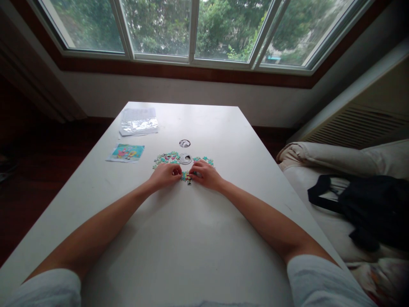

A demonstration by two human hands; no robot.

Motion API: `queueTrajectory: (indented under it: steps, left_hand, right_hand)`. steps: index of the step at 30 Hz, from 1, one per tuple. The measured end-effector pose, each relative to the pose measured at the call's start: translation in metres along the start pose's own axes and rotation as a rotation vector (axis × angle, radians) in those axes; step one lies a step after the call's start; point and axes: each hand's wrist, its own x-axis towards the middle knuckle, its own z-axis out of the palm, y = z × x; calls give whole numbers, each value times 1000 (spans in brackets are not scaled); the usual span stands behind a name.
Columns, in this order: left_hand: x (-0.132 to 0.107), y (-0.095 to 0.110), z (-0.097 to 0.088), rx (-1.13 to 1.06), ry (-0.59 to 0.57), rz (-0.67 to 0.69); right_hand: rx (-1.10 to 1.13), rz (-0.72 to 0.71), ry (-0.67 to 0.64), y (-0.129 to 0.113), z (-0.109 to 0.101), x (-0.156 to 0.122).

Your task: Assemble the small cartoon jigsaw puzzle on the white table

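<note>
A single view is given, taken by a camera worn on the person's head, aimed forward and steeply down. A long white rectangular table (185, 247) is seen from its near end, narrowing toward its far edge. The bare left hand (165, 174) and bare right hand (206, 173) are shown small, near the centre, at arm's reach. A wide, pale-framed glass window (192, 34) is faced across the top, and a cream padded sofa (322, 151) is caught from above at the right.
</note>
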Motion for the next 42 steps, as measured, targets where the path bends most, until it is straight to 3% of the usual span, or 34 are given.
queueTrajectory:
  steps: [31, 37, 42]
  left_hand:
    - [0, 4, 3, -10, -35, 60]
    - [1, 6, 2, -16, -41, 166]
    - [4, -2, -7, 63, -129, 378]
  right_hand:
    - [-26, -43, -47, 0, -2, 1]
    - [-22, -42, -50, 1, -2, 1]
    - [-20, -42, -47, -1, -3, 1]
